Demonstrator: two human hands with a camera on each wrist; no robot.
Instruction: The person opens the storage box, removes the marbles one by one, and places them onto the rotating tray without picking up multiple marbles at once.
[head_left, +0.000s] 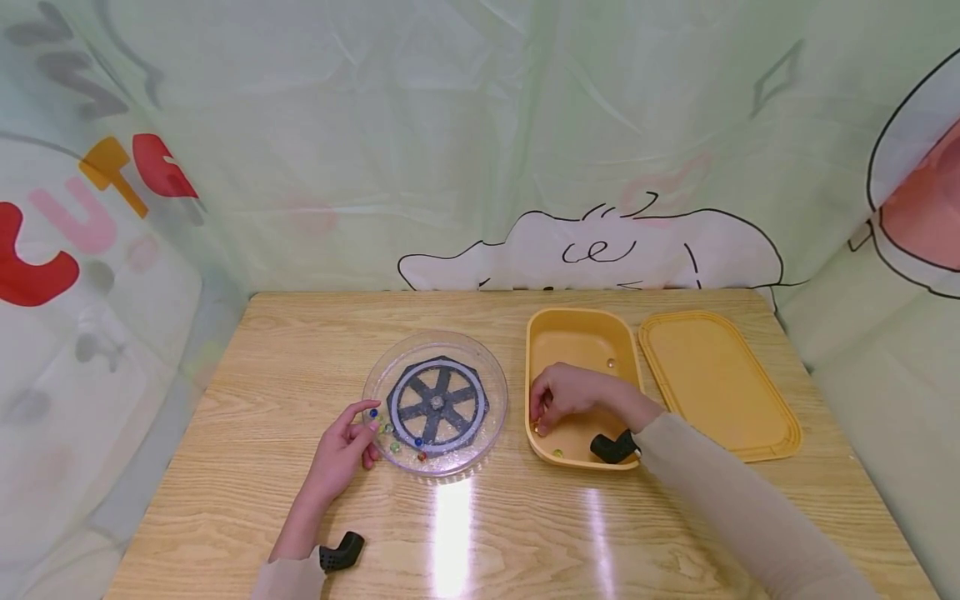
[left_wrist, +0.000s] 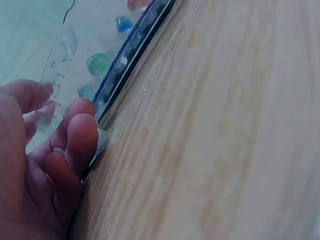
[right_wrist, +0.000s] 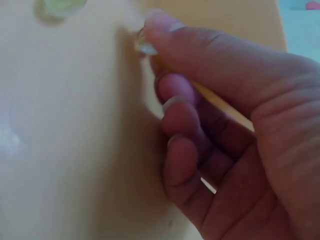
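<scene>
At the left rim of a clear round dish (head_left: 491,367), my left hand (head_left: 341,450) grips the wall, with its thumb and fingers (left_wrist: 82,137) on either side. Inside the dish lie several glass marbles, among them a blue marble (head_left: 418,442), a red marble (head_left: 422,457) and a green marble (left_wrist: 97,64). My right hand (head_left: 566,393) reaches down into a yellow plastic box (head_left: 581,321) near its left wall. There it pinches a clear marble (right_wrist: 146,46) between thumb and forefinger; the other fingers are curled. A yellow-green marble (head_left: 557,453) lies close by on the box floor.
Another clear marble (head_left: 611,362) sits farther back in the box. To the right, a flat yellow lid (head_left: 720,387) lies on the wooden table (head_left: 300,333). Under or in the dish shows a dark wheel-shaped pattern (head_left: 437,402). A printed curtain (head_left: 450,167) hangs behind.
</scene>
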